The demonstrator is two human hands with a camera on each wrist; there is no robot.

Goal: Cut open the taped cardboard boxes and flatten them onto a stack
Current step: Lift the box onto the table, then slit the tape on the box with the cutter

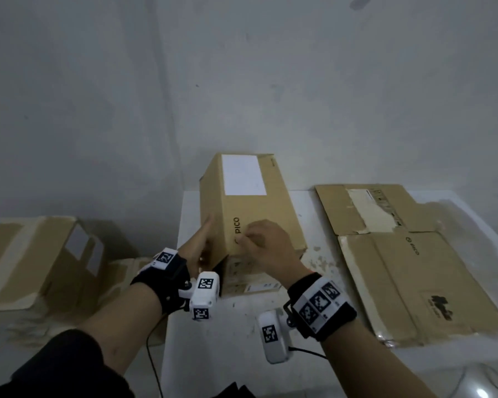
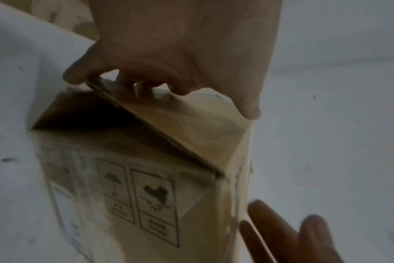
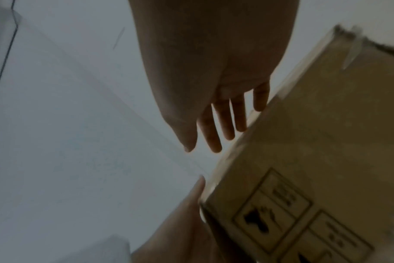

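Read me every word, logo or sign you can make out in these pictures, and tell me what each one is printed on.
"PICO": on the side of the upright cardboard box that both hands touch.
"PICO", with a round logo: on the flattened cardboard at the right.
Handling pictograms, an umbrella and a broken glass: on the box's end face; their captions are too blurred to read.
White label on the box: no print legible.
Torn label and dark print on the flattened cardboard: unreadable.

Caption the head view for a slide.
Both hands, left hand and right hand, steady an upright cardboard box on the white table beside flattened cardboard.
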